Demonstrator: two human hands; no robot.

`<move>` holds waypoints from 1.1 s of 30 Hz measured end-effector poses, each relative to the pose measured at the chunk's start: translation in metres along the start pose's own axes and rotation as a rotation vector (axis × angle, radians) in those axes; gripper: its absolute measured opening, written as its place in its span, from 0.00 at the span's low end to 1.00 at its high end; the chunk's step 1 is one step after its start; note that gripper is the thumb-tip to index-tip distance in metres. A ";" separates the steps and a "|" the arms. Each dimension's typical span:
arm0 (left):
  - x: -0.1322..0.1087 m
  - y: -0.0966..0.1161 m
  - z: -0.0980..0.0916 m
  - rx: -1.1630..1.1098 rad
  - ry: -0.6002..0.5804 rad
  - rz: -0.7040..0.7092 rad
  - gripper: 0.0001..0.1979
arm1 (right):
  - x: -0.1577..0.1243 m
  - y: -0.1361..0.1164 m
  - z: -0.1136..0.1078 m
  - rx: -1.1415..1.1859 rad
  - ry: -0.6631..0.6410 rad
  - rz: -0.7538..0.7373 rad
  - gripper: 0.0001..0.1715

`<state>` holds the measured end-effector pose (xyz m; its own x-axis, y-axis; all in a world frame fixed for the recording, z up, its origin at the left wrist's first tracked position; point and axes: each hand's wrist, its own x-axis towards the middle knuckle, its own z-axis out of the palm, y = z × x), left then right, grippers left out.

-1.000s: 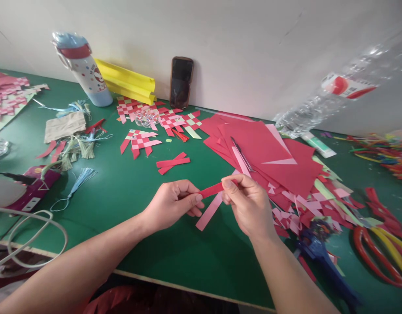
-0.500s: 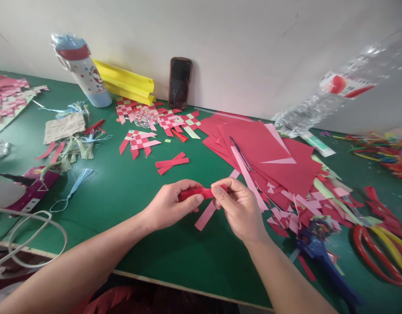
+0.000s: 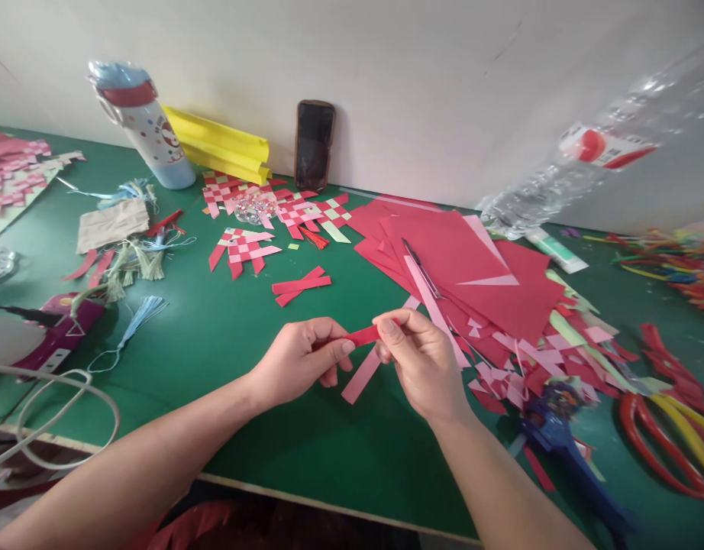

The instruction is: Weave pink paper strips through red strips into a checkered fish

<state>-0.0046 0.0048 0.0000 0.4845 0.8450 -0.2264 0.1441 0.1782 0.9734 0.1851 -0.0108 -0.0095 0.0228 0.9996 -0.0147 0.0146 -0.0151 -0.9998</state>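
Between my two hands a red paper strip [image 3: 363,335] is held above the green table. My left hand [image 3: 306,355] pinches its left end between thumb and fingers. At the other end, my right hand [image 3: 414,355] grips the strip with thumb and forefinger. Below my right hand a pink paper strip [image 3: 360,386] lies slantwise on the table, partly hidden by the fingers. Two crossed red strips [image 3: 302,285] rest just beyond my left hand. Farther back lies a woven red and pink paper piece [image 3: 246,248] with loose strip ends.
Red paper sheets [image 3: 444,244] with a pen-like tool [image 3: 421,267] spread at the right, near paper scraps, a blue-handled tool [image 3: 569,451] and scissors [image 3: 661,443]. A flask [image 3: 157,137], phone [image 3: 314,145] and plastic bottle [image 3: 558,179] stand along the wall. Tassels [image 3: 137,317] and a cable [image 3: 71,382] lie left.
My left thumb and fingers have shifted on the red strip, and more of it shows flat between my hands. My right hand has moved only slightly.
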 end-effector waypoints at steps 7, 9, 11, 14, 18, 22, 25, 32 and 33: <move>0.000 -0.002 -0.001 -0.005 0.013 -0.020 0.13 | 0.000 0.001 -0.002 -0.093 0.014 -0.024 0.18; 0.001 -0.002 -0.001 -0.024 0.014 -0.016 0.13 | -0.001 0.001 -0.001 -0.103 0.021 -0.030 0.18; 0.001 -0.001 -0.002 -0.101 0.000 -0.016 0.14 | 0.000 0.002 -0.002 -0.093 0.027 -0.036 0.18; 0.002 0.002 -0.005 -0.357 -0.092 -0.085 0.15 | 0.004 0.003 -0.003 -0.013 0.047 -0.027 0.18; 0.003 0.003 -0.012 -0.658 -0.314 -0.239 0.15 | 0.005 -0.001 -0.005 0.041 -0.095 -0.051 0.17; 0.001 0.001 -0.018 -0.730 -0.428 -0.348 0.12 | -0.002 -0.012 -0.005 0.034 -0.405 -0.122 0.22; 0.001 0.001 -0.020 -0.728 -0.479 -0.393 0.12 | -0.005 -0.016 -0.004 0.038 -0.468 -0.166 0.12; 0.003 0.000 -0.008 -0.692 -0.352 -0.242 0.17 | 0.001 -0.006 -0.005 0.204 -0.230 -0.042 0.05; 0.003 -0.001 -0.007 -0.696 -0.308 -0.215 0.17 | 0.002 -0.004 -0.006 0.200 -0.177 -0.012 0.06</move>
<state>-0.0092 0.0110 -0.0018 0.7392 0.5964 -0.3128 -0.2616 0.6822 0.6828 0.1908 -0.0084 -0.0050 -0.1515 0.9884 0.0127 -0.1842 -0.0156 -0.9828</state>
